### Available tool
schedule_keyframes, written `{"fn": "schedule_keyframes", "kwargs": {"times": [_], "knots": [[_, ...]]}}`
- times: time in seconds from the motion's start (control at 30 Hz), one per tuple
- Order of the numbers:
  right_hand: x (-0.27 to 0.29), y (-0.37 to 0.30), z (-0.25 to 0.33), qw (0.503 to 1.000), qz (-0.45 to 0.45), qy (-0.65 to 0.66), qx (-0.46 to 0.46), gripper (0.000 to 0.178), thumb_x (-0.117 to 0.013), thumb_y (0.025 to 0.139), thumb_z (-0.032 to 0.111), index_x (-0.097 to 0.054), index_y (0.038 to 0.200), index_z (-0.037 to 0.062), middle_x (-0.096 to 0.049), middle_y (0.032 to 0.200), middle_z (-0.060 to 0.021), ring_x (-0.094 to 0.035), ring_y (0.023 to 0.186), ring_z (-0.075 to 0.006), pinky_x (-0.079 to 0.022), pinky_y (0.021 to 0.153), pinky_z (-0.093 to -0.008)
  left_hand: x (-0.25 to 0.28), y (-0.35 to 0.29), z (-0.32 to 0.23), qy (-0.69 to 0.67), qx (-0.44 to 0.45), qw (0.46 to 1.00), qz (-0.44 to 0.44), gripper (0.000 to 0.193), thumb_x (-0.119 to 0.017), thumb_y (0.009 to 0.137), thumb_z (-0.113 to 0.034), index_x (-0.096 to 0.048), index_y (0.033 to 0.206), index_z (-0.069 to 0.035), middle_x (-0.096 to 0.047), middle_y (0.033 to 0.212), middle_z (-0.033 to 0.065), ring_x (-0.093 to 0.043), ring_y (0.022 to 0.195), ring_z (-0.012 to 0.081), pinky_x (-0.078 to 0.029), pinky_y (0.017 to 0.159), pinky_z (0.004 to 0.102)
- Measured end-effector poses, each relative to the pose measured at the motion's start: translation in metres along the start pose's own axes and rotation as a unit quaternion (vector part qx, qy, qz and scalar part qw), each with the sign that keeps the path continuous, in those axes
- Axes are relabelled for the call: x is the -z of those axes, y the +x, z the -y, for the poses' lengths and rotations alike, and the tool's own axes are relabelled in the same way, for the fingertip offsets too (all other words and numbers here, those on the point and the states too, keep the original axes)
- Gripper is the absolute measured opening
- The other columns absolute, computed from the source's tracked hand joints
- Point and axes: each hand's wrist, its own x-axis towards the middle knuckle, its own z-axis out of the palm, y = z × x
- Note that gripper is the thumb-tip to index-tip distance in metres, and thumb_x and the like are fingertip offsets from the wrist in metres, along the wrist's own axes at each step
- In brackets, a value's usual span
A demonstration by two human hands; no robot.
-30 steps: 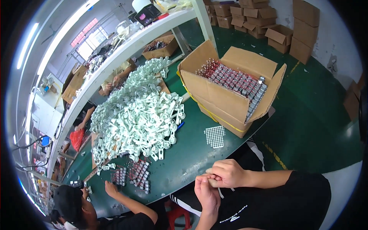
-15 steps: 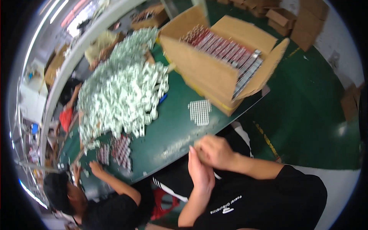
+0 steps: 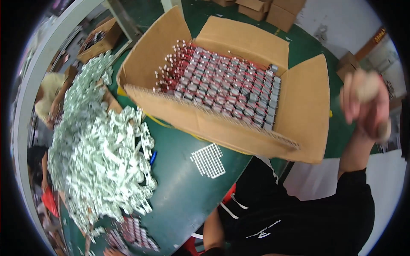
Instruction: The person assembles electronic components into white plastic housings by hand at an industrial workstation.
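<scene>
My right hand (image 3: 365, 102) is raised at the far right, beyond the carton's side flap. Its fingers are loosely bent and apart, blurred by motion, with nothing visible in them. Of my left arm only the blurred forearm (image 3: 213, 228) shows, low by the table's near edge; the hand itself is out of sight. In front of me stands an open cardboard box (image 3: 200, 123), filled with rows of small grey metal parts with red wires (image 3: 226, 85). A white plastic grid piece (image 3: 209, 160) lies flat on the green table (image 3: 179, 179), just this side of the box.
Pale greenish-white plastic parts (image 3: 106, 166) form a large heap on the left. A blue object (image 3: 153, 157) sticks out at its edge. Nearer lie clusters of wired parts (image 3: 136, 232), with a co-worker's hand (image 3: 113, 252) beside them. Other cartons (image 3: 284, 15) stand behind on the floor.
My hands were together before my chest; now they are apart. The right one has swung up and outward to the right. The view has turned toward the box.
</scene>
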Motion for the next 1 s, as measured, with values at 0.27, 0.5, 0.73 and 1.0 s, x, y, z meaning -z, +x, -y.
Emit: {"fn": "schedule_keyframes", "kwargs": {"times": [0.27,0.5,0.73,1.0], "knots": [[-0.052,0.193,-0.094,0.802,0.178,-0.527,-0.216,0.073,-0.08,0.093,0.063,-0.079,0.121,-0.0041,-0.075,0.121,-0.0184,-0.07,0.113,-0.0307,-0.057,0.101,-0.0426,-0.019,-0.001,0.015,-0.082,0.0,0.996,0.036,0.059,-0.063,0.109,-0.047,-0.069,0.147,-0.002,-0.069,0.145,0.0314,-0.067,0.132,0.0486,-0.051,0.115,0.0557],[-0.138,0.22,-0.167,0.77,0.225,-0.573,-0.169,0.093,-0.08,0.084,0.078,-0.079,0.124,-0.0066,-0.061,0.129,-0.0286,-0.05,0.132,-0.0427,-0.047,0.114,-0.0481,-0.032,-0.043,0.053,-0.093,0.04,0.994,0.031,0.06,-0.063,0.109,-0.048,-0.069,0.147,-0.002,-0.069,0.146,0.0313,-0.067,0.133,0.0484,-0.05,0.115,0.0553],[-0.168,0.207,-0.174,0.779,0.177,-0.573,-0.182,0.075,-0.089,0.083,0.063,-0.083,0.118,-0.0027,-0.047,0.159,-0.0326,-0.04,0.15,-0.0466,-0.04,0.119,-0.0605,-0.038,-0.09,0.049,-0.124,0.109,0.986,0.01,0.06,-0.063,0.109,-0.048,-0.068,0.148,-0.002,-0.068,0.147,0.0312,-0.066,0.134,0.0482,-0.05,0.115,0.0549],[-0.182,0.187,-0.193,0.801,0.138,-0.539,-0.224,0.049,-0.087,0.09,0.047,-0.085,0.114,0.004,-0.036,0.171,-0.0351,-0.039,0.155,-0.0493,-0.04,0.121,-0.0664,-0.039,-0.114,0.049,-0.174,0.118,0.977,0.044,0.061,-0.063,0.109,-0.049,-0.068,0.148,-0.002,-0.067,0.148,0.0312,-0.066,0.136,0.048,-0.05,0.116,0.0544]]}}
